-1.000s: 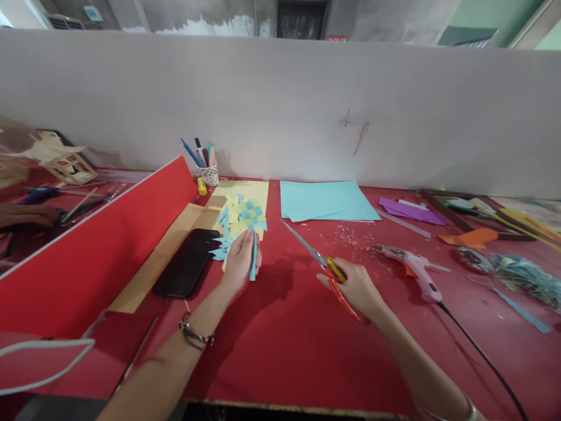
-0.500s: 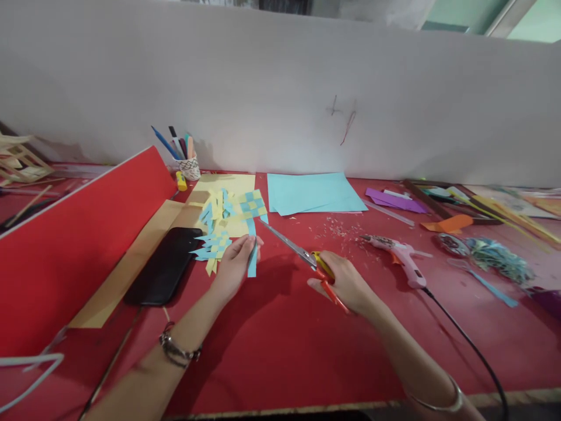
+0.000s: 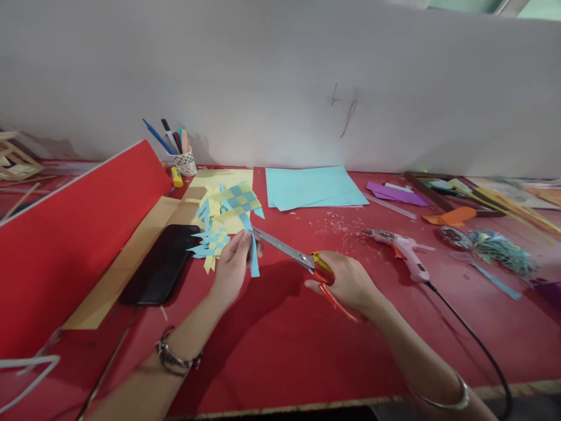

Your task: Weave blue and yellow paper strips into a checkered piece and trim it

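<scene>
Pinched in my left hand (image 3: 234, 260) is a blue paper strip (image 3: 255, 257), part of a woven blue and yellow paper piece (image 3: 241, 199) that tilts above the pale yellow sheet. My right hand (image 3: 348, 280) is closed round the red and yellow handles of the scissors (image 3: 287, 250). Their blade tips reach the blue strip just above my left fingers; whether the blades are apart there is hard to see. A smaller woven piece (image 3: 214, 241) with pointed ends lies beside my left hand, near a black phone (image 3: 160, 266).
A pink glue gun (image 3: 405, 252) with a black cord lies to the right, by scattered paper bits. Blue sheets (image 3: 313, 187) lie at the back. On the left stand a red board (image 3: 87, 234) and a pen cup (image 3: 185, 162). A shredded paper bundle (image 3: 502, 251) lies far right.
The scissors have moved left and slightly down, their tips now at the blue strip. The woven piece has tilted, and the strip in my left hand has turned slightly.
</scene>
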The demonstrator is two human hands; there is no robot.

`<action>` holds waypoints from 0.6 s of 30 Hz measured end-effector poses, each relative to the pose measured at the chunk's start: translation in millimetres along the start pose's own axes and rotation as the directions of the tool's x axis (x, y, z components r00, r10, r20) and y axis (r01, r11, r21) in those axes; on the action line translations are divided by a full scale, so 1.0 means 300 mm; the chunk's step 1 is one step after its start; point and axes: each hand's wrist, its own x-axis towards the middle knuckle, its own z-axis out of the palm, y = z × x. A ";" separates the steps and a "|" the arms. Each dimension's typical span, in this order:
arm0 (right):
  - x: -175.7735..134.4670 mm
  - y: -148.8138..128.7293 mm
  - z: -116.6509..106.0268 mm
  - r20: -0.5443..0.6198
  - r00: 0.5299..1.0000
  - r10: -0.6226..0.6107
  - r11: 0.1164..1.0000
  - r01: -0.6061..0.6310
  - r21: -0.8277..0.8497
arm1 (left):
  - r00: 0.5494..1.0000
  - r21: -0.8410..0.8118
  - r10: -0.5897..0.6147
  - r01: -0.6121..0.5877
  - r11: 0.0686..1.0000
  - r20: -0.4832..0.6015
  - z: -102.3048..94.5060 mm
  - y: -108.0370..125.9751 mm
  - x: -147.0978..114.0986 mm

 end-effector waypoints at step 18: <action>-0.008 -0.001 0.008 -0.006 1.000 -0.015 0.998 0.016 0.054 | 0.989 0.171 0.127 -0.139 0.976 0.078 0.025 0.044 -0.029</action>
